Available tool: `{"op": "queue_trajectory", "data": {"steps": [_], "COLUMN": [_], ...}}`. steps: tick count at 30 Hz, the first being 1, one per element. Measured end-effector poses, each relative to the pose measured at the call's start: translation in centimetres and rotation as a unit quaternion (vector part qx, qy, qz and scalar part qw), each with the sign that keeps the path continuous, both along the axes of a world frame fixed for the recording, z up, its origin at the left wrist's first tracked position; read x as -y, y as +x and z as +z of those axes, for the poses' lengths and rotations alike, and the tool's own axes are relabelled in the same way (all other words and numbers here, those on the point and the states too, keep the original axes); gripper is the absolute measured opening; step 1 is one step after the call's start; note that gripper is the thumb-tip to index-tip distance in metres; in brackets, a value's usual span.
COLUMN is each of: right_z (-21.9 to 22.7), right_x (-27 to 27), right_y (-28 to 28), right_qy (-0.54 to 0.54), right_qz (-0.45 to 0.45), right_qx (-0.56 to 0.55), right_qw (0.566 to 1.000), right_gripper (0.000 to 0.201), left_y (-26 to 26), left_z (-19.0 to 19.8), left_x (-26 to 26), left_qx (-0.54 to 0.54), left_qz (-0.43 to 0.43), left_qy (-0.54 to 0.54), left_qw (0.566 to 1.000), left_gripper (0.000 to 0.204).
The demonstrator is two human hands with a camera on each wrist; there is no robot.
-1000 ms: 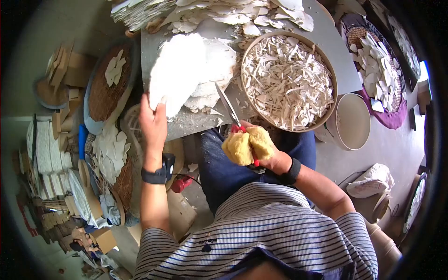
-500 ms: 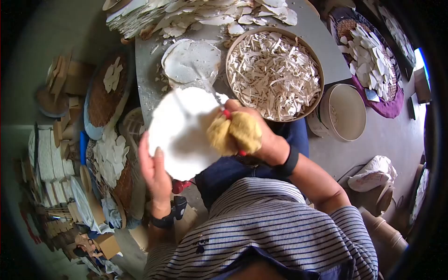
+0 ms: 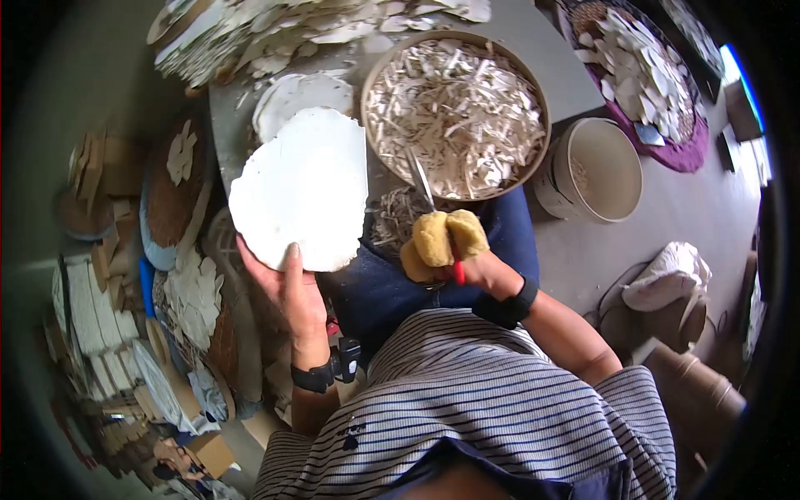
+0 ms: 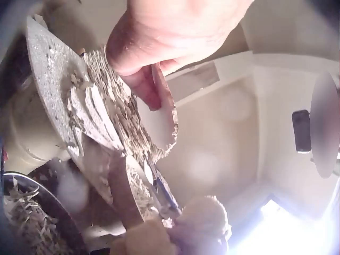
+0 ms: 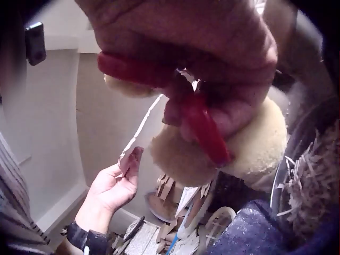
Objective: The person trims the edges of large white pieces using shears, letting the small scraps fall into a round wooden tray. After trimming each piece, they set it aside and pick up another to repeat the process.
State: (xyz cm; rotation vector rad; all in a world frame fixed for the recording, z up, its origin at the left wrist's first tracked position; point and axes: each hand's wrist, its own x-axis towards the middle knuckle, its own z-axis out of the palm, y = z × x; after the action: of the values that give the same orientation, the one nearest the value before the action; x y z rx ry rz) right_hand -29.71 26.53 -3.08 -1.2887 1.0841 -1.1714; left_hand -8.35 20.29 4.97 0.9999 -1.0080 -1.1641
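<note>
The left hand (image 3: 290, 292) pinches the lower edge of a large flat white sheet (image 3: 304, 192), thumb on top. One side of the sheet is cut straight; the rest is ragged. To its right the right hand (image 3: 483, 268) grips red-handled scissors (image 3: 421, 179), blades pointing up toward the tray. Yellow padding (image 3: 433, 240) wraps the handles. In the right wrist view the red handles (image 5: 204, 130) show under the right hand (image 5: 186, 48), and the sheet (image 5: 139, 130) stands edge-on in the left hand (image 5: 112, 188), apart from the scissors.
A round tray (image 3: 546, 125) of white strips sits on the grey table (image 3: 554, 71). Stacked sheets (image 3: 217, 42) lie at the back left, another pale sheet (image 3: 292, 96) nearer. A white bucket (image 3: 546, 187) stands at the right, a white sack (image 3: 671, 275) on the floor.
The left hand has lifted the sheet off the table toward the body, then raised it a little. The right hand came close to the sheet's edge and has since moved away right.
</note>
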Motion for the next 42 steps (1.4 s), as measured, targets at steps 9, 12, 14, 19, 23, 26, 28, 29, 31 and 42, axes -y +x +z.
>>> {"op": "queue_trajectory", "data": {"steps": [9, 12, 14, 19, 23, 26, 28, 29, 31, 42], "right_z": [0.2, -1.7, -0.9, -1.4, -1.8, -2.0, -1.9, -1.9, -2.0, -2.6], "right_x": [0.0, -0.3, -0.4, 0.0, 0.1, 0.0, 0.0, 0.0, 0.2, 1.1], "right_y": [-0.5, -0.2, -0.7, -0.7, -0.9, -0.6, -0.5, -0.3, 0.1, 1.4], "right_qy": [0.049, 0.073, 0.081, 0.005, -0.11, -0.105, -0.117, -0.119, -0.1, -0.048], "right_qz": [-0.026, -0.015, -0.01, -0.067, -0.075, -0.101, -0.104, -0.096, -0.08, -0.014], "right_qx": [0.03, 0.109, 0.042, 0.002, -0.13, -0.129, -0.133, -0.135, -0.101, -0.094], "right_qw": [0.998, 0.991, 0.996, 0.998, 0.983, 0.981, 0.979, 0.979, 0.987, 0.994], "right_gripper": [0.034, 0.032, 0.031, 0.025, 0.028, 0.033, 0.034, 0.034, 0.034, 0.034], "left_y": [-3.0, -2.7, -2.8, -2.1, -2.5, -3.3, -3.0, -2.8, -2.1, 1.3], "left_z": [-1.7, -2.0, -1.8, -1.9, -2.6, -2.2, -2.0, -2.0, -1.8, -1.8], "left_x": [-2.3, -2.7, -2.9, -2.2, -2.0, -1.9, -1.5, -1.2, -0.8, 0.0], "left_qx": [0.037, 0.085, 0.092, 0.131, 0.117, 0.128, 0.133, 0.129, 0.124, 0.118], "left_qz": [-0.065, -0.085, -0.088, -0.098, -0.034, -0.023, -0.008, -0.015, -0.025, -0.043], "left_qy": [0.01, 0.018, 0.014, 0.016, 0.002, 0.009, 0.038, 0.041, 0.047, 0.075], "left_qw": [0.997, 0.993, 0.992, 0.986, 0.992, 0.991, 0.99, 0.991, 0.991, 0.989], "left_gripper": [0.071, 0.072, 0.072, 0.072, 0.071, 0.07, 0.07, 0.072, 0.075, 0.073]}}
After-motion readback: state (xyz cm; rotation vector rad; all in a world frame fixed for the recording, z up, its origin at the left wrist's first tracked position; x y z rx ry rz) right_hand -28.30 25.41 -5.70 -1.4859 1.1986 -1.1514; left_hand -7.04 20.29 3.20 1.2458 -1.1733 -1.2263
